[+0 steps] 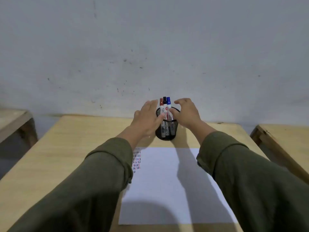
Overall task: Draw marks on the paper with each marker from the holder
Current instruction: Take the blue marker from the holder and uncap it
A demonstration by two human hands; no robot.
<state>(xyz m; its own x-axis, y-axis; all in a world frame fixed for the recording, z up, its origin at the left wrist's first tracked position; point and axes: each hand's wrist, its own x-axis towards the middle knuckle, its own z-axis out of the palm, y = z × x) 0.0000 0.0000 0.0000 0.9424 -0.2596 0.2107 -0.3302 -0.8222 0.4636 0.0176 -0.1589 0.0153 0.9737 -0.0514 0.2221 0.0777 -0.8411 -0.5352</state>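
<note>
A black mesh holder (167,131) stands at the far middle of the wooden table (66,148). Three markers stand upright in it: one with a red cap (161,102), one with a black cap (164,100), one with a blue cap (168,100). My left hand (147,118) is on the holder's left side, fingers spread, thumb against the rim. My right hand (187,113) hovers at the right side, fingers curled apart, thumb near the markers. Neither hand holds a marker. A white paper (167,181) lies in front of the holder, with rows of short red, black and blue marks (136,159) at its upper left.
A grey scuffed wall (150,47) rises right behind the table. Another wooden table (13,121) stands at the left and one more (284,141) at the right, with gaps between. My green sleeves cover parts of the paper's sides.
</note>
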